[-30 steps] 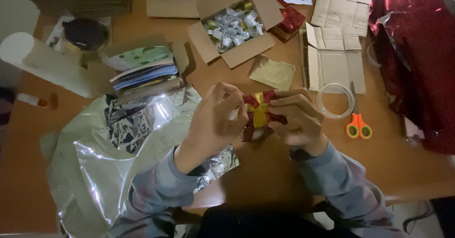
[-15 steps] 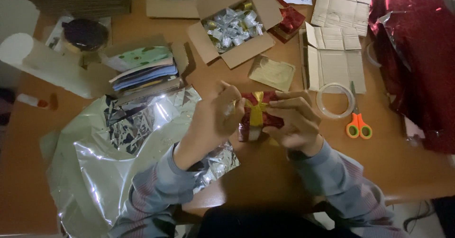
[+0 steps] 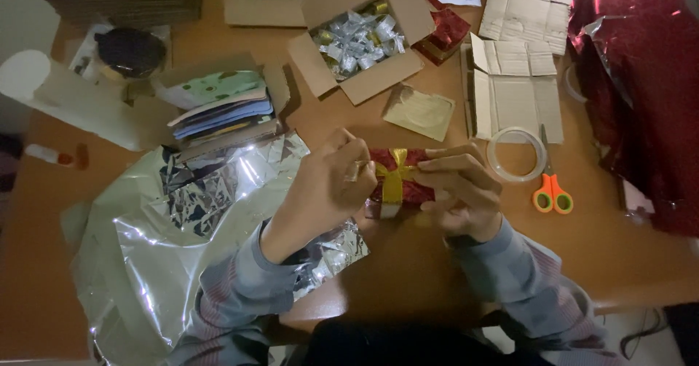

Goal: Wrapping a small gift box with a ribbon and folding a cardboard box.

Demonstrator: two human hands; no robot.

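Wooden surface (image 3: 408, 278) carries silver foil (image 3: 167, 242), a tape roll (image 3: 515, 155) and orange scissors (image 3: 552, 195). Both hands grasp a small red box (image 3: 408, 184) with a gold bow (image 3: 393, 176) at centre: left hand (image 3: 328, 187) pinching the ribbon, right hand (image 3: 462, 191) clasping the box's end.

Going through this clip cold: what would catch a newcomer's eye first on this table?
Most likely the small red wrapped box with a gold ribbon bow, gripped between the left hand and right hand at the table's middle. Next, the big crumpled silver foil sheet spreading over the near left, and the dark red foil heaped at the far right, with orange-handled scissors beside a clear tape roll.
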